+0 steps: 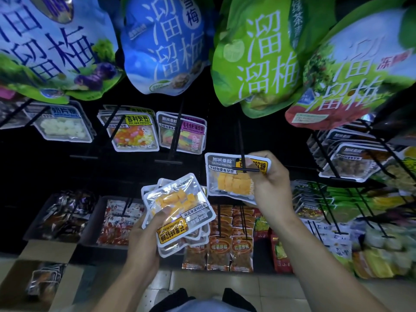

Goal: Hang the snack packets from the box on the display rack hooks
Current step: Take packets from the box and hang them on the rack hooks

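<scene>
- my right hand (271,185) is pinching the top right corner of 1 mango candy packet (231,176), fingers curled round its edge, holding it up right at the tip of a black hook (244,164) on the display rack (238,136)
- the hook's end is crossing the yellow label at the top of that packet, but i can't tell if it's actually through the hang hole
- the packet is facing me upright, yellow cubes showing through the clear window
- my left hand (144,239) is gripping a fanned stack of the same packets (177,210), thumb pressing on the front one, fingers wrapped behind
- that stack is sitting upside down in my grip, label end pointing down toward me, just left of and below the single packet, not touching it as far as i'm seeing
- the cardboard box (42,278) is sitting on the floor at the bottom left, flaps open, with some dark wrapped packets (45,280) lying inside
- up top 4 big plum snack bags (164,43) are hanging in a row, 2 bluish on the left and 2 green on the right
- under those, a white candy pack (63,127), a jelly bean pack (134,134) and a rainbow gummy pack (183,134) are hanging on their own hooks, well left of my right hand
- lower down orange packs (219,253) are hanging just under my hands, and the right side is a blurry mix of green and yellow bags (351,199)
</scene>
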